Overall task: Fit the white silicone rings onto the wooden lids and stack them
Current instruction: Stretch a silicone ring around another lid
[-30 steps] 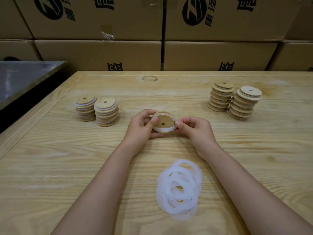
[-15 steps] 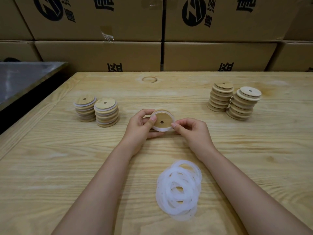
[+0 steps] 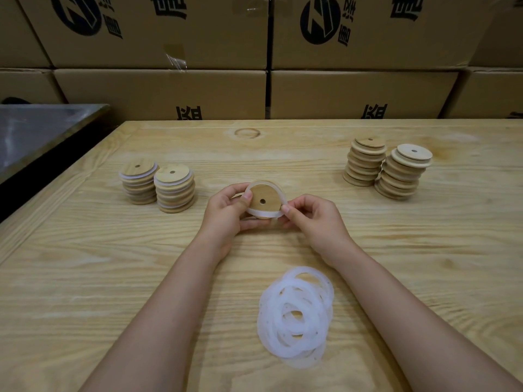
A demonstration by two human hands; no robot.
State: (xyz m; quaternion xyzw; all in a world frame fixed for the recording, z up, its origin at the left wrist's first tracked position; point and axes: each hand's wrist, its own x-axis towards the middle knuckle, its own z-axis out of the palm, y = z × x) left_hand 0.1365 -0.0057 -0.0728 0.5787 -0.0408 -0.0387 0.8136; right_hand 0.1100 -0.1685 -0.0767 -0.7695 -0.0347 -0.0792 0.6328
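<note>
Fingers of the left hand (image 3: 226,215) clasp the seemingly light, stiff wooden lid (image 3: 263,197) by its rim, while those of the right hand (image 3: 312,220) pinch the soft silicone ring (image 3: 264,214).

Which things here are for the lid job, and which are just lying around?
For the job: wooden lid, white ring going on it, left hand, right hand, loose ring pile, bare lid stacks, ringed lid stacks.
Just lying about: cardboard boxes, grey metal surface.

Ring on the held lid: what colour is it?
Milky white ring, round the light-brown wooden lid; clearest in the head view.
</note>
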